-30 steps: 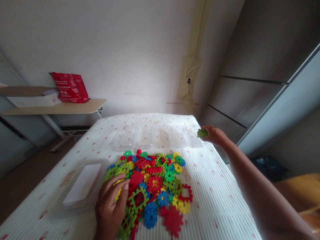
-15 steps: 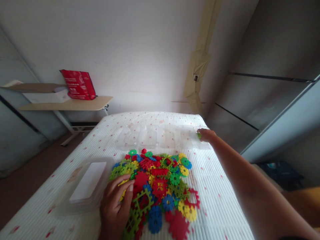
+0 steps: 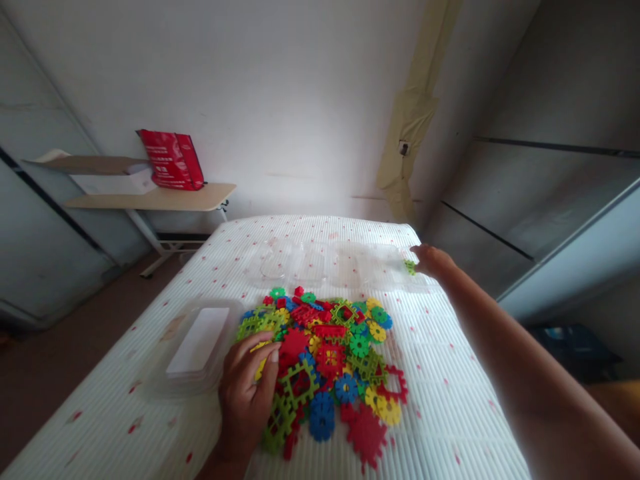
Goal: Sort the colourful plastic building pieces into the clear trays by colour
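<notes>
A heap of interlocking plastic building pieces (image 3: 330, 360) in red, green, blue and yellow lies on the white quilted cover. My left hand (image 3: 250, 380) rests on the heap's left side, fingers loosely bent and apart, with yellow pieces visible between finger and thumb. Behind the heap runs a row of clear plastic trays (image 3: 310, 263). My right hand (image 3: 433, 260) reaches to the row's right end, its fingers parted just beside a light green lattice piece (image 3: 410, 267) in that end compartment. Part of the right fingers is hard to make out.
Left of the heap sits a clear plastic box (image 3: 160, 380) with a white card (image 3: 200, 341) on it. A small table (image 3: 215, 195) by the wall bears a red bag (image 3: 173, 160) and a white box (image 3: 113, 180). A grey cabinet (image 3: 525, 180) stands on the right.
My right hand has let go of the green lattice piece, which now shows in the end compartment. My left hand keeps its place on the heap. The whole view has shifted slightly.
</notes>
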A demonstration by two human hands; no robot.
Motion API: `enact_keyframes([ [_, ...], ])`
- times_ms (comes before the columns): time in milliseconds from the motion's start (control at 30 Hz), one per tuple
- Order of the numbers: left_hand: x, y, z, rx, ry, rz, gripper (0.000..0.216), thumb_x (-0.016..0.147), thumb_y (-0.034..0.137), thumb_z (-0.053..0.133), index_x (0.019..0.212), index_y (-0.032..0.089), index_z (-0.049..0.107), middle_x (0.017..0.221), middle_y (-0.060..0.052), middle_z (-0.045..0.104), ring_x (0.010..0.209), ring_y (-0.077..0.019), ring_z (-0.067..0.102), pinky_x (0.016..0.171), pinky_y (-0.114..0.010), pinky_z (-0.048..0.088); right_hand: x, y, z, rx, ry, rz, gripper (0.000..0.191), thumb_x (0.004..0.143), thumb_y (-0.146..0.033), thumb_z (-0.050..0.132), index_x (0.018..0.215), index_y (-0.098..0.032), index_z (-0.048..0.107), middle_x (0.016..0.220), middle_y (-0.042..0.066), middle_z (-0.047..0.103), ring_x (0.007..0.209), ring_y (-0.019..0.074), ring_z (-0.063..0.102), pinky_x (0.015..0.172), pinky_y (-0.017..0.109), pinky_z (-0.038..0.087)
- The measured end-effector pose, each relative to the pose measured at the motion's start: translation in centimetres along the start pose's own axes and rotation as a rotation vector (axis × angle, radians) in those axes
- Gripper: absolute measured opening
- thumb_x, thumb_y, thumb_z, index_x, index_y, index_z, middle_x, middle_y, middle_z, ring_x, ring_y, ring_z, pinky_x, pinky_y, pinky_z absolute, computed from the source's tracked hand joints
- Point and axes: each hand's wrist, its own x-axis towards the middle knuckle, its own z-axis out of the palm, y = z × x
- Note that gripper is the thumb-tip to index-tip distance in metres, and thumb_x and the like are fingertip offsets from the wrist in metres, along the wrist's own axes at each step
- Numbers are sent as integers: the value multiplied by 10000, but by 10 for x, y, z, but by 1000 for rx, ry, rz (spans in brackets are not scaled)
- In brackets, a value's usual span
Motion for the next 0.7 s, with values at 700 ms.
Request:
enact_keyframes([
  [700, 29, -11, -26, 1, -44, 225, 159, 818, 117, 504, 892, 172, 634, 869, -60, 664, 853, -163, 606, 796, -312, 504, -151, -109, 26, 639, 595, -385, 256, 887, -352, 448, 975, -215, 647, 898, 66, 688, 744, 168, 656, 619, 266, 520],
])
